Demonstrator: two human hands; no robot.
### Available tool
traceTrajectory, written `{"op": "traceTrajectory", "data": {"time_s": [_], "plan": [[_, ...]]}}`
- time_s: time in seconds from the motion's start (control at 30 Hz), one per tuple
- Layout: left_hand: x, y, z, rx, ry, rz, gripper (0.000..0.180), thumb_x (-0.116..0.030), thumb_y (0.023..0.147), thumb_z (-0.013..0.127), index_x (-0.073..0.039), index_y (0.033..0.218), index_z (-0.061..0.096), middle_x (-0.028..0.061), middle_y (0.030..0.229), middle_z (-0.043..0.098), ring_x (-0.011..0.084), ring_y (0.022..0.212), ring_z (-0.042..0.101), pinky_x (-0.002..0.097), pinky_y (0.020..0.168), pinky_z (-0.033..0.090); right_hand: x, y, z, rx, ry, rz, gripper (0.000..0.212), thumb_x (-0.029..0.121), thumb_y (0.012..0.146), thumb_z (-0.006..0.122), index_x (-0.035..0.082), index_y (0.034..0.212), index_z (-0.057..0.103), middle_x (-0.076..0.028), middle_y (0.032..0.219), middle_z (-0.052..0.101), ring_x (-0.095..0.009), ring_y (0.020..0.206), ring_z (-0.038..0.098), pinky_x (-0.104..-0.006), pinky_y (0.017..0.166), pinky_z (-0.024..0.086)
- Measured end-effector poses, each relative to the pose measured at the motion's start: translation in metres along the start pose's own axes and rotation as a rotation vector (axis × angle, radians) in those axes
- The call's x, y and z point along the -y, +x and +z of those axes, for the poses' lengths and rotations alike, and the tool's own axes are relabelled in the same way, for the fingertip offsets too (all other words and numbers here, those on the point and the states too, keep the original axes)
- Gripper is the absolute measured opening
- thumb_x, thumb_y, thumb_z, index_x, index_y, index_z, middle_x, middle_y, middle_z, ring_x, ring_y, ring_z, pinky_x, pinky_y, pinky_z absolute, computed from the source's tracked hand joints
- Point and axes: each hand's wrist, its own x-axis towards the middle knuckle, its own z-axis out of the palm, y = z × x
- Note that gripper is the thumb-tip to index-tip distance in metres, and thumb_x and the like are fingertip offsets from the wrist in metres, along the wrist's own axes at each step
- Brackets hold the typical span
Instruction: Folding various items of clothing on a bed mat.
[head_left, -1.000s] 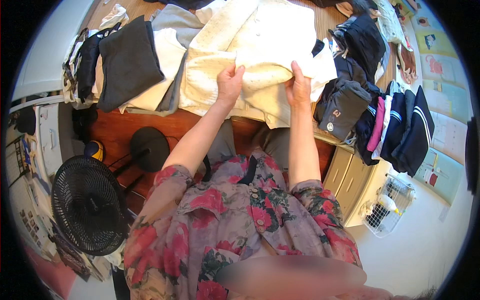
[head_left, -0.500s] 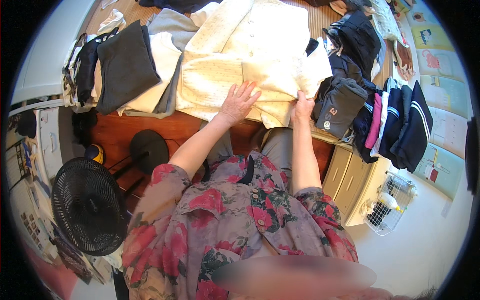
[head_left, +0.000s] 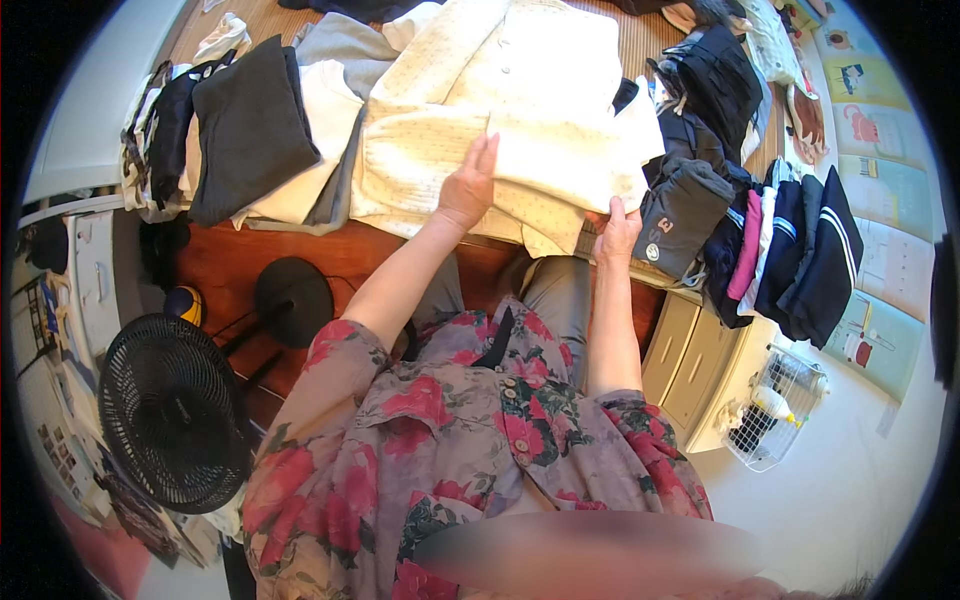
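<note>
A cream buttoned garment with small dots, like a pyjama top [head_left: 430,160], lies spread out in front of me, one sleeve laid across its lower part. My left hand [head_left: 468,192] rests on that sleeve with its fingers stretched out flat. At the sleeve's right end, my right hand [head_left: 616,232] pinches the fabric edge between thumb and fingers. The garment's near edge hangs slightly over the front of the bed-like surface. Just left of it are a folded dark grey garment [head_left: 252,130] and a white top [head_left: 325,110].
On the right sit a folded dark grey garment [head_left: 685,215], a black clothing heap [head_left: 715,85] and a row of folded navy clothes [head_left: 825,260]. A black fan [head_left: 175,410] stands at lower left. Beige drawers [head_left: 690,365] and a white wire basket [head_left: 770,410] are at lower right.
My left hand has slid up and slightly left on the sleeve. My right hand has shifted a little right and nearer me, and the sleeve lies flatter and straighter.
</note>
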Motion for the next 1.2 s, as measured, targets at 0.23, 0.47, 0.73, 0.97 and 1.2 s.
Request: {"op": "traceTrajectory", "data": {"time_s": [0.23,0.47,0.73,0.97,1.2], "plan": [[0.039,-0.031,0.021,-0.252,-0.295,-0.432,0.063,-0.008,0.078,0.053,-0.002,0.138,0.035,0.0243,0.128,0.049,0.0404,0.108,0.055,0.0432,0.091,0.047,-0.021,-0.015,0.028,0.068,-0.192,0.191,0.031,0.003,0.085,0.054,-0.003,0.115,0.053,-0.012,0.104,0.063,-0.021,0.083,0.066,-0.0299,0.058,0.059],[0.014,-0.006,0.002,-0.450,-0.274,-0.282,0.059,-0.027,0.079,0.063,-0.001,0.129,0.044,0.0205,0.105,0.061,0.0365,0.100,0.058,0.0412,0.087,0.045,0.003,-0.029,0.059,0.307,-0.063,0.235,0.037,0.001,0.082,0.055,-0.004,0.119,0.049,-0.016,0.102,0.064,-0.027,0.079,0.069,-0.0310,0.057,0.059],[0.045,-0.015,0.034,0.008,-0.492,-0.514,0.031,-0.029,0.078,0.067,-0.001,0.068,0.058,0.0158,0.060,0.059,0.0321,0.062,0.061,0.0424,0.061,0.048,-0.045,0.017,-0.039,-0.021,-0.947,0.071,0.056,0.028,0.079,0.074,-0.001,0.120,0.049,-0.013,0.082,0.065,-0.016,0.062,0.060,-0.0296,0.050,0.051],[0.039,0.019,-0.029,-0.230,-0.213,-0.467,0.026,-0.029,0.080,0.066,-0.005,0.091,0.062,0.0136,0.074,0.065,0.0323,0.071,0.062,0.0430,0.069,0.051,-0.016,0.015,0.023,0.084,-1.168,-0.476,0.063,0.035,0.079,0.070,-0.004,0.124,0.047,-0.024,0.106,0.062,-0.037,0.096,0.061,-0.0416,0.084,0.048],[0.111,0.047,-0.060,-0.539,0.280,-0.263,0.058,-0.032,0.079,0.068,0.000,0.124,0.048,0.0230,0.119,0.055,0.0377,0.110,0.054,0.0457,0.088,0.046,-0.016,0.046,0.030,-0.022,-1.137,-0.206,0.070,0.033,0.075,0.070,-0.008,0.126,0.043,-0.029,0.112,0.060,-0.040,0.104,0.059,-0.0425,0.090,0.045]]}}
